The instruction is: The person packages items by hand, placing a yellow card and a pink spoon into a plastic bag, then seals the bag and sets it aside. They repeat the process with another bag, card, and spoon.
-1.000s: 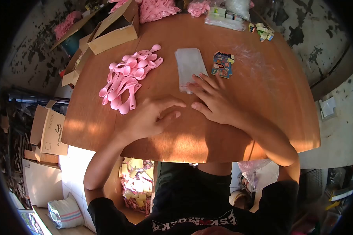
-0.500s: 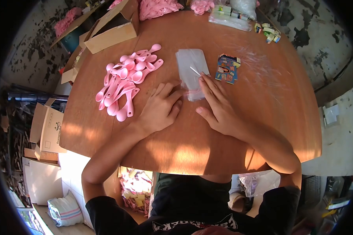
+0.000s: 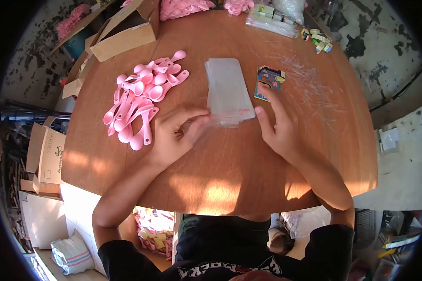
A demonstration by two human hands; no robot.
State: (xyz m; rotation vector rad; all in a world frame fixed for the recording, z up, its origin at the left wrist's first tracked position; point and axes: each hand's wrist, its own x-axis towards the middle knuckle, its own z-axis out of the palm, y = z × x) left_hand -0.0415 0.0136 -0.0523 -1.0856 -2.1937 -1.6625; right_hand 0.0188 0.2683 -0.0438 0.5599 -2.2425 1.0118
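My left hand (image 3: 171, 136) pinches a clear plastic bag (image 3: 200, 134) between thumb and fingers; the bag's far end lies across the lower edge of a stack of clear plastic bags (image 3: 229, 86). My right hand (image 3: 282, 126) has its fingers apart, thumb near the stack's right corner. Its fingertips overlap the lower part of some printed cards (image 3: 271, 75); whether they touch is hard to tell. A heap of pink measuring spoons (image 3: 143, 91) lies left of the stack, beyond my left hand.
Thin clear plastic strips (image 3: 309, 79) are scattered at the right. Along the far edge stand an open cardboard box (image 3: 124, 42), bagged pink items (image 3: 185, 8), plastic packs (image 3: 272, 24) and small card bundles (image 3: 320, 41). Another carton (image 3: 49, 152) stands left of the table.
My left hand has pulled a clear bag toward me, partly off the stack. My right hand has moved off the stack, rightward to the printed cards.
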